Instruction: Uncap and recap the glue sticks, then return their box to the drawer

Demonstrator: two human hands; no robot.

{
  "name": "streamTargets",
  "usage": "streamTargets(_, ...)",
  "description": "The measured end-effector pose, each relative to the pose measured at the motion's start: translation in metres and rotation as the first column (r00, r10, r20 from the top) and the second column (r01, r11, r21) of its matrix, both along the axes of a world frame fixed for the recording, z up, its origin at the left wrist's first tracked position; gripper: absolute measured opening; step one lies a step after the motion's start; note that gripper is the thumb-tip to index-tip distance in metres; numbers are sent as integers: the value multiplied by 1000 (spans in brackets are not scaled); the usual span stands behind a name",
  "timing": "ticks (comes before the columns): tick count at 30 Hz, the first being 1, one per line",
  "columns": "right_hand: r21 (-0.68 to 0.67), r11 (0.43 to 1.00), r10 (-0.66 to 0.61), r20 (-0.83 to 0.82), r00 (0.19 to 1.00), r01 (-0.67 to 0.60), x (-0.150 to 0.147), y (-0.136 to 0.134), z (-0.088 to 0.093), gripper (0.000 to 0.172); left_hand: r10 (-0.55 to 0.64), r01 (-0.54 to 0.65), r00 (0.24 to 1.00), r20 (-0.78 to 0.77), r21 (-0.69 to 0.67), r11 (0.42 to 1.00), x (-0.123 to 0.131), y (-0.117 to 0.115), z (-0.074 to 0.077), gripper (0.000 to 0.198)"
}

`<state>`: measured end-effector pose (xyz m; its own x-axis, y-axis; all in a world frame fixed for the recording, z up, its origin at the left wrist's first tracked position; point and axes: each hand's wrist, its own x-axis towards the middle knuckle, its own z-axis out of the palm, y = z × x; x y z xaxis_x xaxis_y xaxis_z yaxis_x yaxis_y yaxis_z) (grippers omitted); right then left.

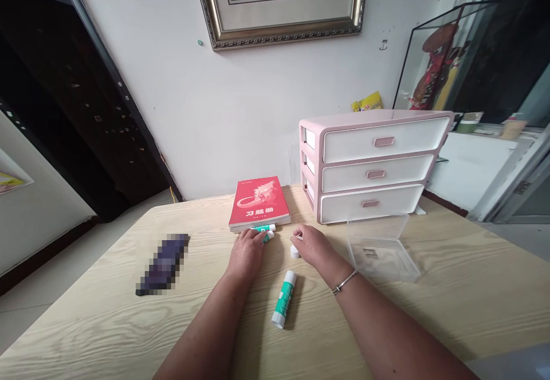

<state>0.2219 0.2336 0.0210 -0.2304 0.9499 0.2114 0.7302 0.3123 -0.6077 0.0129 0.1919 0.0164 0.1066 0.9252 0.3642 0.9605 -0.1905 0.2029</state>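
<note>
My left hand (248,249) is closed over a green-and-white glue stick (268,236), whose white end sticks out past the fingers. Just behind it, a second glue stick (267,228) lies along the front edge of a red book (259,202). To the right, the fingers of my right hand (310,243) are pinched together, with a bit of white showing at their tips. A small white cap (294,252) is right below those fingertips; whether they touch it is hidden. Nearer to me, between my forearms, another glue stick (284,300) lies on the table.
A pink-and-white drawer unit (373,168) stands at the back right against the wall. In front of it a clear plastic box (387,257) lies with its lid raised. A dark, pixelated flat object (163,265) rests on the left of the wooden table (98,317).
</note>
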Motion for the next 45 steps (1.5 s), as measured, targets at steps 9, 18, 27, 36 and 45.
streamTargets(9,170,985,-35,62,997,24,0,-6,14,22,106,-106,994,25,-12,994,9,-18,23,28)
streamTargets(18,177,983,-48,18,999,44,-6,-26,32,23,1,26,997,72,-364,931,46,-77,27,45)
streamTargets(27,49,998,41,-216,975,-31,-9,-22,22,30,-3,132,943,332,-366,921,33,-66,33,19)
streamTargets(36,-13,986,157,-269,950,-166,-28,-49,26,39,-94,143,950,297,-148,979,36,-70,38,30)
streamTargets(45,-100,968,139,-554,821,-231,-34,-48,27,22,-154,337,763,628,-184,923,34,-77,49,35)
